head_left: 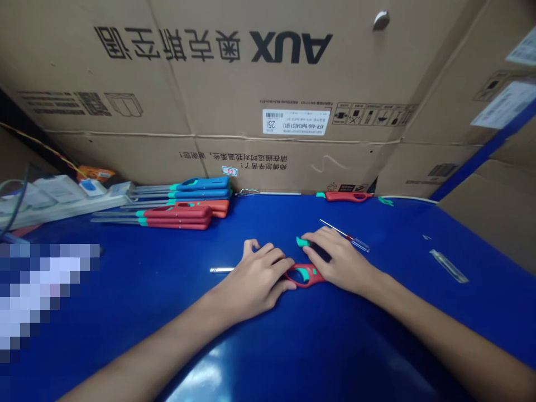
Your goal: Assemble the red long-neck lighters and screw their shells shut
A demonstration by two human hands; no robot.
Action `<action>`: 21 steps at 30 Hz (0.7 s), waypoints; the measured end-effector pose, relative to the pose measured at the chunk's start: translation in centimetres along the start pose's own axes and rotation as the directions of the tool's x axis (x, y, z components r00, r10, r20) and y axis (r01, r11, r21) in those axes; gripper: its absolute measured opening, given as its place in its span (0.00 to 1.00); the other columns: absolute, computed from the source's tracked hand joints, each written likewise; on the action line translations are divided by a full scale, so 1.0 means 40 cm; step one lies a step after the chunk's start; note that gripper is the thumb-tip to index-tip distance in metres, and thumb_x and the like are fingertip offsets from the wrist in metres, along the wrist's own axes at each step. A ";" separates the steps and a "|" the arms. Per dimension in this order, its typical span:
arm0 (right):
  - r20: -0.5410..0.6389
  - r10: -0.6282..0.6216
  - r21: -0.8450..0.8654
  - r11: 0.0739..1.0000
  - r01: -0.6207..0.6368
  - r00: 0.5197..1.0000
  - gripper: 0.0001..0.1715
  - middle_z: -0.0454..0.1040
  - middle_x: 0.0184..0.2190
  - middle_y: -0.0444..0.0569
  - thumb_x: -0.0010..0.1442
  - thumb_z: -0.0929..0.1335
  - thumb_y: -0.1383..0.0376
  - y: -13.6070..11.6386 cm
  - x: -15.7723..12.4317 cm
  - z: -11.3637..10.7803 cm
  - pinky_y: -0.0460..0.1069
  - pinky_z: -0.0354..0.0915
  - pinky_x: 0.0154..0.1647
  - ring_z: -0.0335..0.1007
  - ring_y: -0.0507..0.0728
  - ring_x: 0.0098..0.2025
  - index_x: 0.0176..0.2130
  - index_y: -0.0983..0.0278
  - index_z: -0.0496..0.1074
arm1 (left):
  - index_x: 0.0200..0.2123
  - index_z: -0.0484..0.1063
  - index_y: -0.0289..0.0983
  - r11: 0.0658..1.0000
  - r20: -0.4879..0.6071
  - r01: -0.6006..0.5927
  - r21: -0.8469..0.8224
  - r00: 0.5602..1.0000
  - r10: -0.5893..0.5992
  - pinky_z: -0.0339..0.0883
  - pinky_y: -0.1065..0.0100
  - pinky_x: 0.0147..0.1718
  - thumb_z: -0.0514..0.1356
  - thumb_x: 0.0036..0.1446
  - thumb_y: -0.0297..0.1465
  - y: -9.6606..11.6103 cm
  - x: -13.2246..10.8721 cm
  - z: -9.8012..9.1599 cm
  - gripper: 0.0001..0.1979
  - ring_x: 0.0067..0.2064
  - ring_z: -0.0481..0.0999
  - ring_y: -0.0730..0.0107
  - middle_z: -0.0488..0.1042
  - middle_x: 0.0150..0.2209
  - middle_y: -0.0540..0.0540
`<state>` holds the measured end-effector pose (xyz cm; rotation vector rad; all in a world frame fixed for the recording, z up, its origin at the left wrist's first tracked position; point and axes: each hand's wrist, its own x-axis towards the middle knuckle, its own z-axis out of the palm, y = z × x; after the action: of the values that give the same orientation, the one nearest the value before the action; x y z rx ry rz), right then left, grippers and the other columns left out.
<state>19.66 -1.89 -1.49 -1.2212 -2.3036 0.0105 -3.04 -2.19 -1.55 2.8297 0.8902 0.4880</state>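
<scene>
A red and teal utility lighter body [304, 274] lies on the blue table top [335, 346], and my left hand [255, 276] has its fingers curled over its left part. A steel nozzle tube [221, 269] sticks out to the left from under that hand. My right hand [337, 259] lies against the lighter's right end, its fingertips touching a small teal plastic piece [302, 242]. Just beyond that hand is a small screwdriver [349, 238] with a clear handle.
Several finished blue and red lighters [176, 204] lie stacked at the back left, beside a white power strip [62, 206]. A red lighter [347, 196] and a metal rod [272, 193] lie along the back edge. A steel tube [448, 266] lies at right. Cardboard boxes [251, 84] stand behind.
</scene>
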 end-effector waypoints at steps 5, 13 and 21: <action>-0.051 -0.039 0.051 0.998 0.042 0.998 0.11 0.80 0.39 0.54 0.68 0.63 0.67 -0.004 -0.013 0.017 0.57 0.70 0.44 0.74 0.60 0.39 0.44 0.64 0.75 | 0.46 0.73 0.35 0.993 -0.039 -0.056 0.100 0.997 0.060 0.49 0.53 0.44 0.56 0.68 0.34 -0.009 0.007 0.007 0.10 0.42 0.73 0.61 0.78 0.39 0.45; -0.167 0.005 0.059 0.998 0.005 0.986 0.11 0.80 0.38 0.55 0.68 0.65 0.64 0.038 -0.013 -0.033 0.55 0.70 0.45 0.75 0.60 0.39 0.43 0.66 0.76 | 0.47 0.73 0.34 0.983 0.029 -0.060 0.172 0.998 0.056 0.49 0.52 0.43 0.54 0.69 0.35 -0.010 0.009 -0.021 0.12 0.44 0.73 0.57 0.78 0.41 0.43; -0.107 0.095 0.061 0.994 -0.089 0.990 0.14 0.80 0.32 0.51 0.68 0.64 0.62 0.074 -0.020 -0.047 0.55 0.68 0.42 0.74 0.58 0.35 0.35 0.62 0.77 | 0.51 0.72 0.35 0.988 0.065 -0.035 0.153 0.998 0.025 0.50 0.51 0.46 0.52 0.70 0.34 -0.018 0.007 -0.028 0.14 0.46 0.72 0.57 0.78 0.44 0.41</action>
<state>23.15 -1.19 -0.97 -1.2671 -2.1376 0.0400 -3.59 -1.40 -0.60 2.9824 0.9119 0.3451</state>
